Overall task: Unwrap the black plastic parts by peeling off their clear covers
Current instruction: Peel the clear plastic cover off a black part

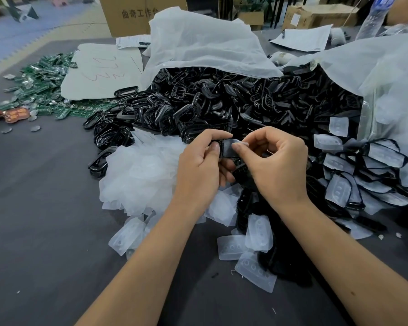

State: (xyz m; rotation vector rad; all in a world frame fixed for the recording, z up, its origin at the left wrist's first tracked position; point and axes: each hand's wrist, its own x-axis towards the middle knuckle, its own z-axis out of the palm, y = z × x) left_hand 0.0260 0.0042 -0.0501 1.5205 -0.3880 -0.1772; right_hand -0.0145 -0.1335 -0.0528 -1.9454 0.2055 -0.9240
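Left of the left hand (198,165), a heap of peeled clear covers (139,175) lies on the dark table (45,220), and beyond it green boards (40,90) spread toward the far edge. The left forearm comes up from the bottom edge, wrist bent slightly inward, back of the hand facing up. Its thumb and curled fingers grip a black part (229,148) held between the two hands, just above the table. The right hand (276,165) comes in from the lower right, knuckles up, fingers curled; its thumb and forefinger pinch the edge of a clear cover (239,144) at the part's top corner. The cover seems partly lifted there, though the fingers hide most of it. Past both hands, a large pile of bare black parts (222,100) spills from under a white sheet (205,43). Right of the right hand, wrapped parts (384,156) lie stacked together, near a clear bag (391,95). Below the wrists a few loose covers (257,231) rest on the table.
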